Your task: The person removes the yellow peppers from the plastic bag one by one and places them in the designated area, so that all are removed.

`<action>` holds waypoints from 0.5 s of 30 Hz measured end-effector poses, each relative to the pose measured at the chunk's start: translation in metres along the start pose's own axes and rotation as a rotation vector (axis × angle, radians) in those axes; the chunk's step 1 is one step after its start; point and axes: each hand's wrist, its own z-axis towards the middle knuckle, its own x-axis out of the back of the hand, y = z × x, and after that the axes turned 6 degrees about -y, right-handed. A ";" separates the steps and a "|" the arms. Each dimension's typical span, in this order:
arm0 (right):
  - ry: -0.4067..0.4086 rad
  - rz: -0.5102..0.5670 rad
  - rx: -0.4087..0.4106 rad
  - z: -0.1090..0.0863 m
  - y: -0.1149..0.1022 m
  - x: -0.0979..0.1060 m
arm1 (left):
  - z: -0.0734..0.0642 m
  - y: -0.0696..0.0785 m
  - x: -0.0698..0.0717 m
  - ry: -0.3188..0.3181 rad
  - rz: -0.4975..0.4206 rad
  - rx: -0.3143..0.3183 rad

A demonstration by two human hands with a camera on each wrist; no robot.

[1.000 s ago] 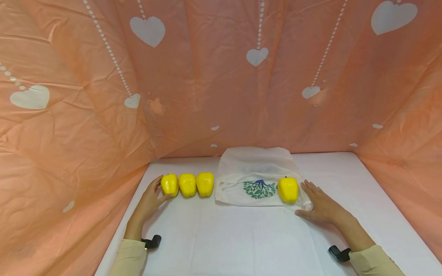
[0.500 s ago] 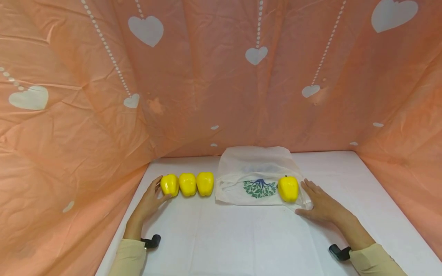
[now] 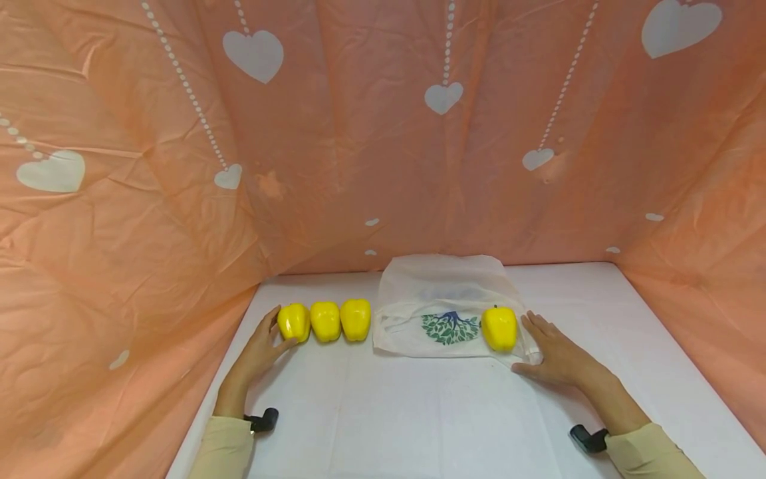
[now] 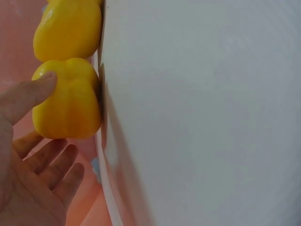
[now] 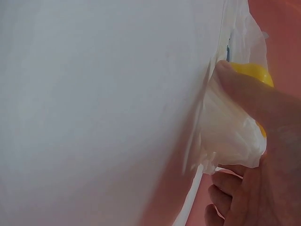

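Observation:
Three yellow bell peppers stand side by side on the left of the table: a left one [image 3: 294, 323], a middle one [image 3: 326, 322] and a right one [image 3: 356, 320]. My left hand [image 3: 260, 344] is at the left pepper, its thumb touching the front and its other fingers loosely spread beside it, as the left wrist view shows. A flat whitish bag [image 3: 443, 286] with a green and blue tree print bears another yellow bell pepper [image 3: 499, 328] near its right edge. My right hand [image 3: 556, 352] rests at that edge, fingers extended, thumb touching the bag [image 5: 230, 117].
White cloth covers the table [image 3: 389, 419]. Behind it and at both sides hangs an orange curtain [image 3: 335, 153] with white hearts. A black wrist camera [image 3: 263, 420] sits on the left wrist, another black camera [image 3: 588, 440] on the right.

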 end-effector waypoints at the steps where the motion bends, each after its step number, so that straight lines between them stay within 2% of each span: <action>1: 0.001 0.000 0.000 0.000 0.000 0.000 | 0.000 0.000 0.000 0.002 -0.001 0.000; 15: -0.005 -0.003 -0.014 0.001 0.001 -0.002 | -0.003 0.002 0.002 0.019 0.026 -0.002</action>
